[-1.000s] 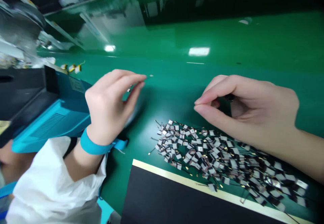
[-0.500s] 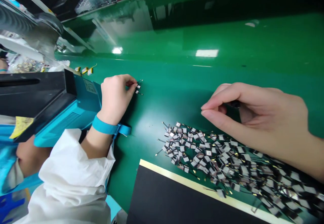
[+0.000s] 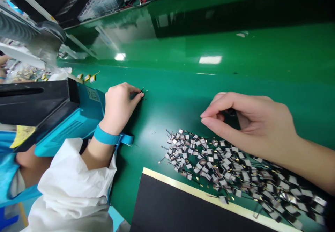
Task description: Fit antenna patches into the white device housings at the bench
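My left hand (image 3: 119, 108) pinches a small part with thin dark wire leads (image 3: 142, 94) just above the green bench top (image 3: 183, 101). A blue wrist strap (image 3: 106, 137) circles that wrist. My right hand (image 3: 251, 125) hovers over the upper edge of a loose pile of small square silver-and-black components (image 3: 209, 158) with thin wires and gold tips. Its thumb and forefinger meet, and a small dark item (image 3: 230, 111) sits within the curled fingers, partly hidden. My hands stay well apart.
A teal machine with a black top (image 3: 65, 137) stands left of my left hand. A black sheet with a cream edge (image 3: 183, 204) lies below the pile. Several small yellow parts (image 3: 87, 77) lie farther off. A bare arm (image 3: 28, 165) shows at the far left.
My left hand has closed from spread fingers onto the wired part. My right hand keeps its pinched pose, and the whole view has shifted slightly.
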Demonstrator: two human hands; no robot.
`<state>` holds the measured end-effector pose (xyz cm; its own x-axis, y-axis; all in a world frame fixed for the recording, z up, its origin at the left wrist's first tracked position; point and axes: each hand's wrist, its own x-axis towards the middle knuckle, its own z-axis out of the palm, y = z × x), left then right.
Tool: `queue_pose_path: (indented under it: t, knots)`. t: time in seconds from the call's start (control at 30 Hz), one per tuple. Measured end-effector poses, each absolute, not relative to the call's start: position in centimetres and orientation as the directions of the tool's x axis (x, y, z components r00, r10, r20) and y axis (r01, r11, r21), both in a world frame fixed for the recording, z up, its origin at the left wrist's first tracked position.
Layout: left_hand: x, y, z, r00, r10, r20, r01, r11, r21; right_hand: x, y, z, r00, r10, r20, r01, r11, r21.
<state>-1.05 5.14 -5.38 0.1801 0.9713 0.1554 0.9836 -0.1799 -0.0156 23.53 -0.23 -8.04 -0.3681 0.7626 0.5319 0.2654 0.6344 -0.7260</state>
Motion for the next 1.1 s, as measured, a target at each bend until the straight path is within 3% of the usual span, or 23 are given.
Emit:
queue_pose_path:
  t: [0.27,0.47,0.87,1.1]
  knots:
    - [-1.3,5.3,-5.2,0.154,0.980,0.126,0.982,-0.167,0.094,23.6,-0.3,-8.1,-0.385,0.761,0.523,0.243,0.630,-0.738]
    - [-1.6,5.2,-4.7,0.182,0.981,0.071,0.976,-0.189,0.108,23.6,-0.2,-8.0,-0.394,0.759,0.518,0.245,0.630,-0.737]
    - [-1.6,4.4,-3.1,0.195,0.975,-0.103,0.980,-0.190,0.056,23.6,-0.3,-7.8,-0.403,0.756,0.516,0.270,0.637,-0.722]
    - [-1.4,4.4,-3.5,0.176,0.983,-0.058,0.984,-0.176,0.012,23.6,-0.3,-7.9,-0.403,0.763,0.505,0.283,0.629,-0.724]
